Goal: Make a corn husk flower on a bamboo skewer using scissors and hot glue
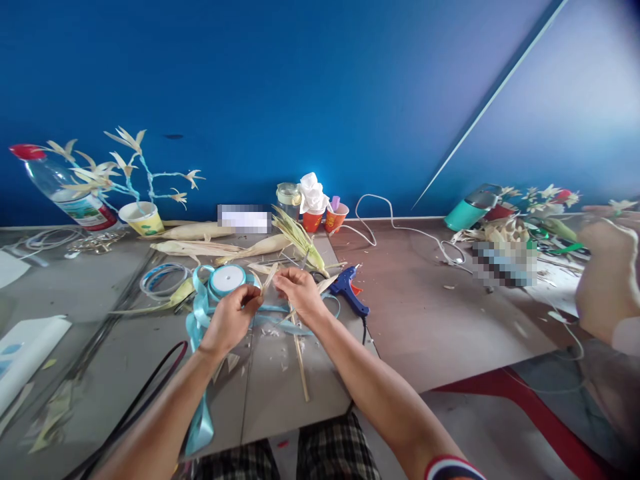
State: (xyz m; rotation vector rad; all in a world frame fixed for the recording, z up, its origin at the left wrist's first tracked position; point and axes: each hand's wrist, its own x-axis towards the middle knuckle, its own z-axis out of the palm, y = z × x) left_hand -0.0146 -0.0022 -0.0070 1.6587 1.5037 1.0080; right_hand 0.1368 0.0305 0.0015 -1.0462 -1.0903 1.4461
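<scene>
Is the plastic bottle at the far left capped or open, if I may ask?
Capped: the bottle has its red cap on its neck.

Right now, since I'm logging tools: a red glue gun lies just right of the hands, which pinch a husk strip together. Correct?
Not quite: the glue gun is blue, not red, as the head view shows. It does lie just right of the left hand and right hand, which pinch a husk strip together.

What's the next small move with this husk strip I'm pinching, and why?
Probably wrap the blue ribbon round the husk strip: left hand and right hand both pinch it, and ribbon from the spool lies just under them.
</scene>
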